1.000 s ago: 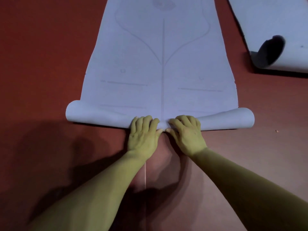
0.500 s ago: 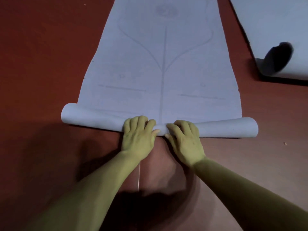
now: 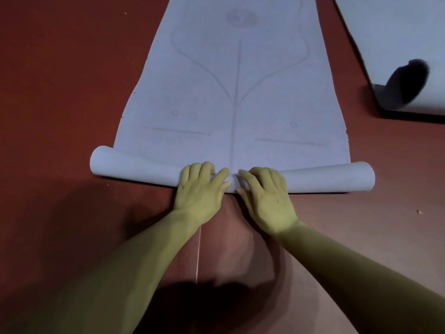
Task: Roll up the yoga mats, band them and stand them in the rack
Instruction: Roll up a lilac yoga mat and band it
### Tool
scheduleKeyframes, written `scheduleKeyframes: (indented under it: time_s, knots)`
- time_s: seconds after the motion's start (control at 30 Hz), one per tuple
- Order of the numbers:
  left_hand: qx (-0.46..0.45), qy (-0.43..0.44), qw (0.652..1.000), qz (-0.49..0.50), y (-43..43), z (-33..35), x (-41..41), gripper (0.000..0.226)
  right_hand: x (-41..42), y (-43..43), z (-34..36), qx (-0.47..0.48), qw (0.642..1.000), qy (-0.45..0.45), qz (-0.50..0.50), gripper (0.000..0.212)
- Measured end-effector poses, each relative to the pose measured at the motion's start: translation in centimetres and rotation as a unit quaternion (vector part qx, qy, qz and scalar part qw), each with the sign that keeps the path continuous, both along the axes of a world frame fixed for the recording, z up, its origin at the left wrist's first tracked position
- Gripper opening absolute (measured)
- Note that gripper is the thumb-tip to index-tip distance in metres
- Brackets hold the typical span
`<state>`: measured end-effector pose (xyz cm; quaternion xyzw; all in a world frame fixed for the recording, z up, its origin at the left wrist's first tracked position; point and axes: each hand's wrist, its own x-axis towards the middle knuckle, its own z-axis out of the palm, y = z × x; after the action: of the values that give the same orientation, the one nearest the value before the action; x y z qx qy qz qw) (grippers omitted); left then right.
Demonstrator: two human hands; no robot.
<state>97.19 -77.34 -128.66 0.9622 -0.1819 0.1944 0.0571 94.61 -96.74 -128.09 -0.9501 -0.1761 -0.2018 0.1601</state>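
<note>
Pale blue mat (image 3: 236, 104) spread on the red floor (image 3: 60, 92), its far part flat, printed with faint lines and cut off by the top of the view. Its near end is wound into a roll (image 3: 134, 167) lying crosswise. Left hand (image 3: 201, 191) and right hand (image 3: 267, 196) sit side by side at the roll's middle, fingers curled over its top and grasping it. A second mat (image 3: 385, 32) lies toward the far right of the floor, well apart, its near corner curled up to show a dark underside
</note>
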Motion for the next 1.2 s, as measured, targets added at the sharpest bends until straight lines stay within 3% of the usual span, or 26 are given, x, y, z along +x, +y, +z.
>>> scheduleKeyframes:
  time_s: [0.33, 0.7, 0.9, 1.2]
  knots:
    - [0.01, -0.028, 1.0, -0.001, -0.3, -0.3, 0.0, 0.031, 0.9, -0.5, -0.1, 0.036, 0.999, 0.04, -0.002, 0.03]
    - [0.026, 0.031, 0.999, -0.008, -0.5, 0.9, 2.5, 0.035, 1.3, -0.6, -0.2, -0.01, 0.999, 0.046, -0.012, 0.04]
    - [0.047, 0.031, 0.998, 0.014, -1.0, 1.1, 1.8, 0.037, 1.5, -1.0, 0.1, 0.014, 1.0, 0.023, 0.012, 0.023]
    - [-0.01, 0.02, 1.0, 0.015, -1.1, 0.5, 1.9, 0.037, 2.4, -1.1, 0.2, 0.026, 0.999, 0.023, 0.015, 0.026]
